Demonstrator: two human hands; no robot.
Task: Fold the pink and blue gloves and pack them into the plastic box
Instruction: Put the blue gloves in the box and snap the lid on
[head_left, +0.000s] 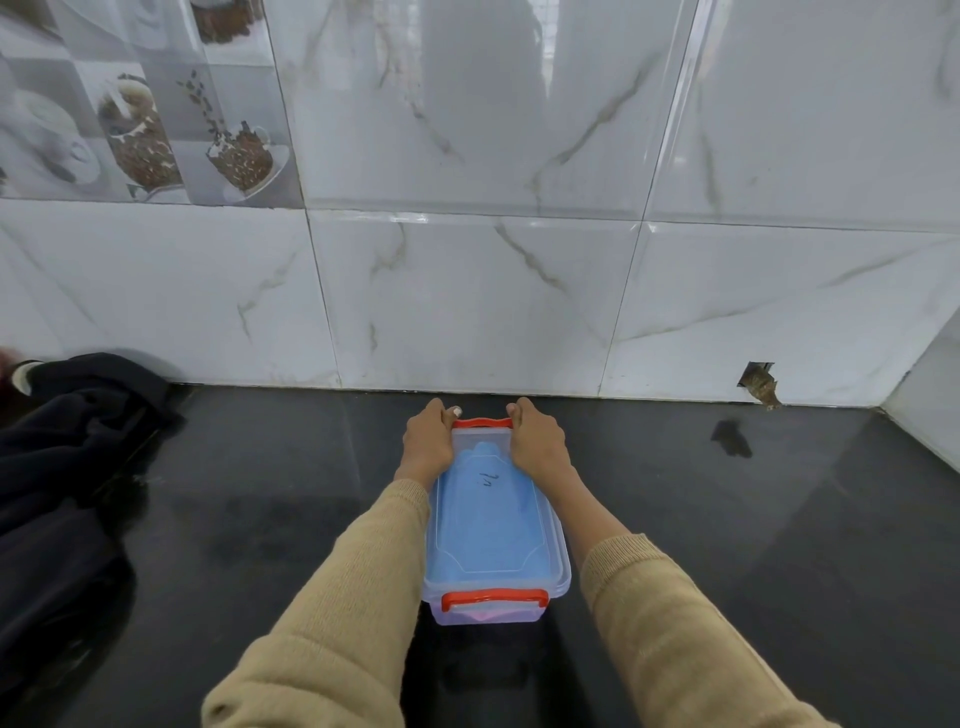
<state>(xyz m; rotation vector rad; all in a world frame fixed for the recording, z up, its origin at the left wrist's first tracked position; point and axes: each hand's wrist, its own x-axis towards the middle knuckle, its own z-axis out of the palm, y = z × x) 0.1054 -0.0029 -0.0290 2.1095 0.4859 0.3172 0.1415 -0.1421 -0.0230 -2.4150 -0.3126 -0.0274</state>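
Observation:
A clear plastic box (558, 561) with its lid on stands lengthwise on the black counter, right in front of me. It has a red latch at the near end (494, 597) and another at the far end (482, 423). Through the lid I see the folded blue glove (488, 525); a strip of pink glove (491, 616) shows through the near wall at the bottom. My left hand (427, 436) grips the far left corner of the box, its thumb by the far latch. My right hand (537, 439) grips the far right corner, fingers curled over the edge.
A dark garment (67, 447) lies heaped on the counter at the left, against the wall. White marble wall tiles rise just behind the box. A chipped hole in the tile (759, 384) sits low on the right. The side wall closes the corner at far right.

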